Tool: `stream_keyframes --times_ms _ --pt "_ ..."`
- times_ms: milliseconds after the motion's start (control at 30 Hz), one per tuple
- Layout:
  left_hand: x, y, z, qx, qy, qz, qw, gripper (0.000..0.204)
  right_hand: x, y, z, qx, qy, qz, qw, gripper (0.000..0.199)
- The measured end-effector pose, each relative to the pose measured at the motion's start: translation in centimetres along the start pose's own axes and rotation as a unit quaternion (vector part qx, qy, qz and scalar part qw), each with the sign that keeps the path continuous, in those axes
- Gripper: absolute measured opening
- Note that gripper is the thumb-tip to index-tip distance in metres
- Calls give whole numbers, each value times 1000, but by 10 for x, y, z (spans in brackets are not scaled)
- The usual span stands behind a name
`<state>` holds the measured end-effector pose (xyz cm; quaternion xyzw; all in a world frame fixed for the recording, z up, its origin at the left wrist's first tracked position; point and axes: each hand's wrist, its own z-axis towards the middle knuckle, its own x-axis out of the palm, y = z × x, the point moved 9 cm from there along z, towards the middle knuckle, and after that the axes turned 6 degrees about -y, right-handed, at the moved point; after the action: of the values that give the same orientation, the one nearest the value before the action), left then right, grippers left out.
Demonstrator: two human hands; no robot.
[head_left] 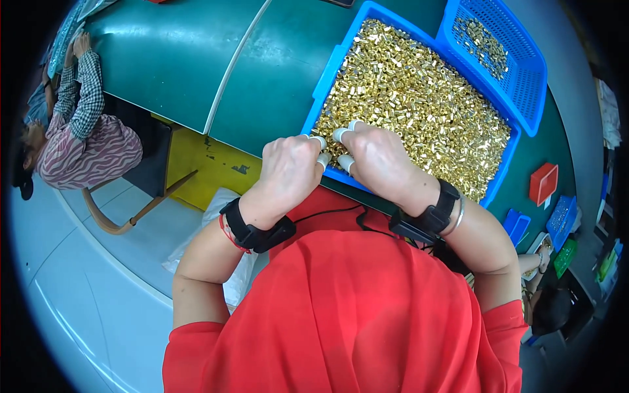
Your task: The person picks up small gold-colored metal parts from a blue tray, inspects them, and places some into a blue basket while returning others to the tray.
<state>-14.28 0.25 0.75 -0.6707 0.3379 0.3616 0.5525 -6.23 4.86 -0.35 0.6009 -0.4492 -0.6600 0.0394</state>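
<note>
Small hollow brass pieces [419, 98] fill a blue tray [321, 85] on the green table. Over the tray's near left corner my left hand [288, 167] is closed, its white-capped thumb and fingertips pinched together. My right hand [380, 157] faces it close by, also in a pinch with white caps on the fingertips. The two hands almost meet above the near rim. Whatever sits between the fingers is too small or hidden to name. Each wrist wears a black strap with a box.
A blue perforated basket [527, 85] with some brass pieces leans against the tray's far right side. Right of it are a red bin [544, 183] and smaller blue bins [562, 219]. A co-worker [88, 147] sits left at the green table [282, 72]; another person [550, 308] is at right.
</note>
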Motion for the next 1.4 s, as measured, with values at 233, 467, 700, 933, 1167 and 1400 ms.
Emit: stream_keyframes --times_ms 233,467,700,933,1167,1400 --pt "1 2 2 35 14 11 999 10 -1 10 7 -52 36 -17 998 8" --pt "4 1 5 37 42 15 998 10 5 1 4 -18 6 5 1000 8" --pt "-4 2 3 20 37 -25 999 9 5 -2 4 12 3 51 999 11" --pt "-10 -17 11 62 47 -64 995 10 -17 -1 -17 2 -32 81 996 15" --pt "-19 -59 50 113 34 -121 986 12 -69 -34 -41 91 -144 130 977 18" --pt "-15 -108 86 200 45 -110 973 11 -114 -60 -61 99 -231 121 960 19"
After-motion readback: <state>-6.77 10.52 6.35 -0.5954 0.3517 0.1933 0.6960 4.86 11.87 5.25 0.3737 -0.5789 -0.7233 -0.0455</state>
